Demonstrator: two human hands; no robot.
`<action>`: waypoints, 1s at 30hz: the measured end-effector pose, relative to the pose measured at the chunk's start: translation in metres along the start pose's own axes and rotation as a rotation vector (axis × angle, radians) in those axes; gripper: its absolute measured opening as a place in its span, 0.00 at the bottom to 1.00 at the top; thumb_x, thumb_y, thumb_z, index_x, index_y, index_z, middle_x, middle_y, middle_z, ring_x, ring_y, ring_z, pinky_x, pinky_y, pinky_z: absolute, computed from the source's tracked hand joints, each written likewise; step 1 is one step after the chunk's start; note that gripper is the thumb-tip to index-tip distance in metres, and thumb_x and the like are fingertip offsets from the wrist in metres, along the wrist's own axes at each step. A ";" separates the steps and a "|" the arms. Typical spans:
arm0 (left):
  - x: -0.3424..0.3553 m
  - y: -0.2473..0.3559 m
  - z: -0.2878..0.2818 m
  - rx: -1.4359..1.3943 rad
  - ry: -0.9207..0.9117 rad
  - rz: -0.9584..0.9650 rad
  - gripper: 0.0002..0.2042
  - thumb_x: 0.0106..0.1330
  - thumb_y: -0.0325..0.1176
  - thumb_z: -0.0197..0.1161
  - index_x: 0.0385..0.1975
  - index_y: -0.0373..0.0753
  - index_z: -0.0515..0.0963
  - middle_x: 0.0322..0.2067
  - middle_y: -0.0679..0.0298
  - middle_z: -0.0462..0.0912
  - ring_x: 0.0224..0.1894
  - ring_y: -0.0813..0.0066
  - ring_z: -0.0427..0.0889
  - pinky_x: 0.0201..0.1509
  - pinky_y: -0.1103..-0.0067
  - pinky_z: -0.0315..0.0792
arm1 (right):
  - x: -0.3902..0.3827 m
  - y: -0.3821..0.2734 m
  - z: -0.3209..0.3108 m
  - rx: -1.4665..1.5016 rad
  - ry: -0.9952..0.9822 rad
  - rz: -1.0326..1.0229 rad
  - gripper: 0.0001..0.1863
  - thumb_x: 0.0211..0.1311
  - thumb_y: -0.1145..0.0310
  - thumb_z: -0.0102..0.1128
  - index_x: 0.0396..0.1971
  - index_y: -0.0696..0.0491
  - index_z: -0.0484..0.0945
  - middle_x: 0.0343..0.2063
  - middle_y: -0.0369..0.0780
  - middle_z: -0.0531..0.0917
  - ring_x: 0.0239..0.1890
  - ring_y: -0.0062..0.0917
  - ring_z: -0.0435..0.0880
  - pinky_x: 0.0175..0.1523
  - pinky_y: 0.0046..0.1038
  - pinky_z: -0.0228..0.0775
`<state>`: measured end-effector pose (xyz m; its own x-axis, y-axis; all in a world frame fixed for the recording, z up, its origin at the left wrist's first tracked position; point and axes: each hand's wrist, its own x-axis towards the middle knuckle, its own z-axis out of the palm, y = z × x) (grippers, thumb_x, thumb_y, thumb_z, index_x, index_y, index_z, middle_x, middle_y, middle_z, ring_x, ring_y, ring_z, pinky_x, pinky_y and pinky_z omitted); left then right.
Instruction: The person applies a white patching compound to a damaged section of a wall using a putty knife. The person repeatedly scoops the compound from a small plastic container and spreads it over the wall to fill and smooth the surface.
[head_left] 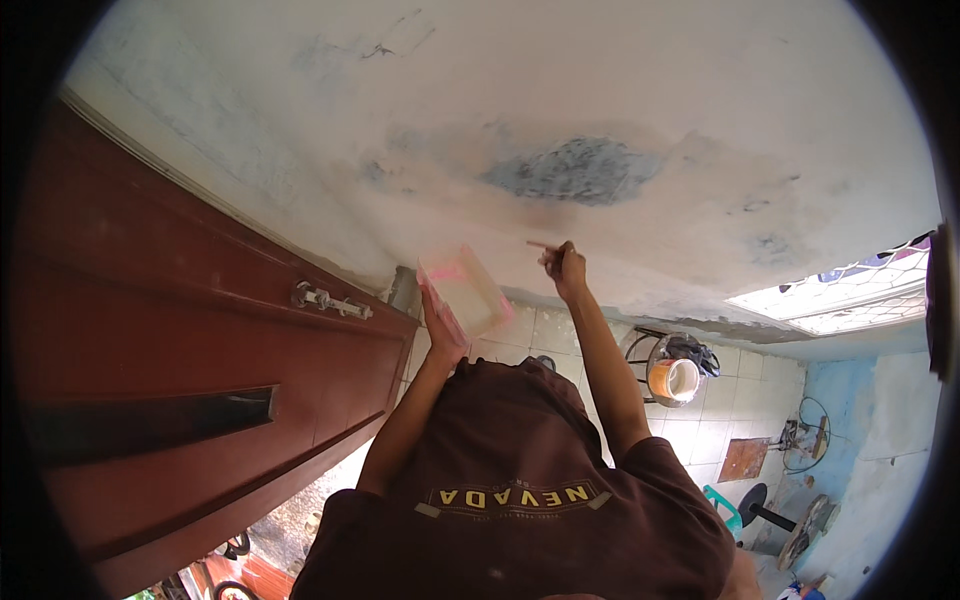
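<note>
My left hand [438,325] grips the side of a translucent pink plastic tray [472,292] with pale contents. To its right, my right hand [565,265] is closed on a thin flat tool [540,244], raised near the wall [700,220]; whether the tool touches it I cannot tell. On the pale plastered wall, a rough grey patch [570,170] shows above my right hand, with smaller smudges around it.
A reddish-brown wooden door [170,300] with a bolt stands at left. On the tiled floor [550,330], a stool [650,375] bears a white-and-orange bucket [673,380] and dark cloth. At right are a barred window [830,295], hoses, boards and assorted items. A drainpipe-like grey object [403,288] is beside the door.
</note>
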<state>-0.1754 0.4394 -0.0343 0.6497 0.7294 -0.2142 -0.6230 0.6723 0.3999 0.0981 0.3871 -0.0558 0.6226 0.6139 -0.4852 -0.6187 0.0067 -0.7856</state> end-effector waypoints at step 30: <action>-0.013 -0.036 0.022 -0.027 0.007 -0.057 0.35 0.71 0.67 0.40 0.71 0.51 0.57 0.65 0.63 0.66 0.68 0.59 0.67 0.69 0.55 0.65 | -0.101 -0.214 0.010 0.371 -0.103 -0.179 0.12 0.64 0.68 0.52 0.20 0.52 0.69 0.15 0.33 0.68 0.21 0.20 0.69 0.25 0.17 0.60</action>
<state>-0.1516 0.4034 -0.0261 0.6813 0.6906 -0.2426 -0.5965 0.7160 0.3627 0.1631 0.3314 0.1649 0.6967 0.6526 -0.2979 -0.6472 0.3927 -0.6534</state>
